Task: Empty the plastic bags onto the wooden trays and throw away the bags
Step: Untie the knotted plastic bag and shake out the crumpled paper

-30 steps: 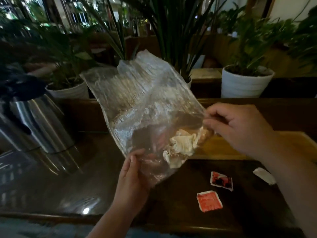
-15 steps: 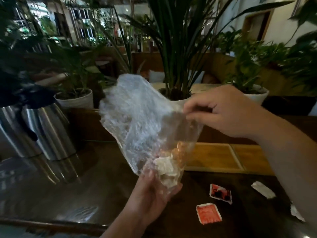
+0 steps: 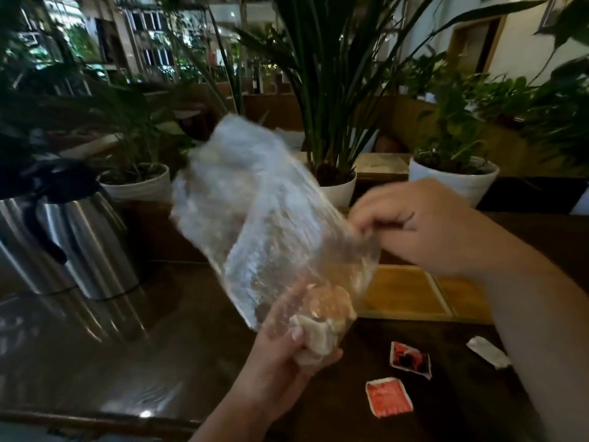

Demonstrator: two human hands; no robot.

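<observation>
A crinkled clear plastic bag (image 3: 255,218) is held up over the dark table, blurred by motion. Pale and orange food pieces (image 3: 322,317) sit bunched in its lower corner. My left hand (image 3: 280,362) grips that lower corner from below, around the food. My right hand (image 3: 424,228) pinches the bag's right edge higher up. Behind and below the bag lies a wooden tray (image 3: 411,295) with a divider, on the table to the right.
Two steel thermos jugs (image 3: 73,244) stand at the left. Two red sauce packets (image 3: 389,397) (image 3: 411,358) and a white packet (image 3: 487,350) lie on the table near me. White plant pots (image 3: 455,180) line the ledge behind.
My right hand dropped from the bag's upper edge to its right side. The bag tilted and shook, its top swinging left. My left hand stays closed on the food corner.
</observation>
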